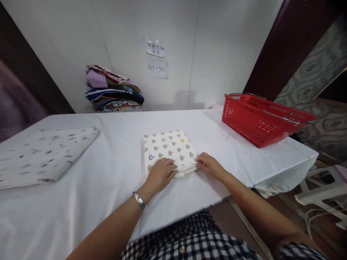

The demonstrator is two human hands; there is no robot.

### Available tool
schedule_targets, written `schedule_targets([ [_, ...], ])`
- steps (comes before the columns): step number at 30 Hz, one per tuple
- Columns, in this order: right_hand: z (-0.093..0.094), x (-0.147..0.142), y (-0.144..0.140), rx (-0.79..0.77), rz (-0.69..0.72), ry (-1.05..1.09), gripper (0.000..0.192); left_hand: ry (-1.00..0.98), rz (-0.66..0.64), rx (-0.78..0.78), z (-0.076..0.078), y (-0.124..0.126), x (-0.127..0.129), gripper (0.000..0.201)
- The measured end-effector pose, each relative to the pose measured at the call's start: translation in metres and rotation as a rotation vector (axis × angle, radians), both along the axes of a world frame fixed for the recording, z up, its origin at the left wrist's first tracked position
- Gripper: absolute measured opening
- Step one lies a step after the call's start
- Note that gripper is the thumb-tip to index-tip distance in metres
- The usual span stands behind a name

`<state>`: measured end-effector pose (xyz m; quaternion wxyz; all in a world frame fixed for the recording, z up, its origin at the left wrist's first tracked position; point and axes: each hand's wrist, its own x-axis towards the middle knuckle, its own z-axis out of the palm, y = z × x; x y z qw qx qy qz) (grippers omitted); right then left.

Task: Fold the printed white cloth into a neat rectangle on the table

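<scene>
A folded white cloth (165, 148) with grey mushroom-like prints, a few of them purple, yellow and red, lies on the white-covered table (119, 155) in front of me. My left hand (162, 173) is on its near edge, fingers together and bent over the top, the thumb along the folded layers. At the near right corner my right hand (210, 164) pinches the cloth's edge between thumb and fingers. Both hands hide parts of the near side.
To the left lies a larger folded white cloth (51, 155) with grey leaf-like prints. A stack of folded fabrics (115, 88) stands at the back against the wall. On the right is a red plastic basket (255, 119), with a white stool (322, 184) beyond the table edge.
</scene>
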<state>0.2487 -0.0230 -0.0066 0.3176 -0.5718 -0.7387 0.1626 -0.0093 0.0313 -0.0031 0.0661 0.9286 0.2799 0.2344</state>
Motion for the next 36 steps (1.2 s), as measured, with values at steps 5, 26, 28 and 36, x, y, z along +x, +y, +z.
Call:
schedule_targets([
  [5, 0.007, -0.002, -0.002, -0.023, 0.013, -0.013, 0.010, 0.001, 0.013, -0.009, 0.002, -0.001, 0.001, 0.022],
  [26, -0.007, -0.004, -0.017, 0.292, -0.074, -0.287, 0.021, -0.041, -0.030, -0.017, 0.000, -0.001, 0.000, 0.021],
  [28, -0.011, -0.002, -0.018, 0.296, -0.046, -0.283, 0.022, -0.042, -0.029, -0.017, 0.000, -0.001, 0.000, 0.021],
  [36, -0.009, 0.000, -0.015, 0.188, 0.001, -0.264, 0.015, -0.053, -0.054, -0.007, -0.002, 0.000, -0.002, 0.015],
])
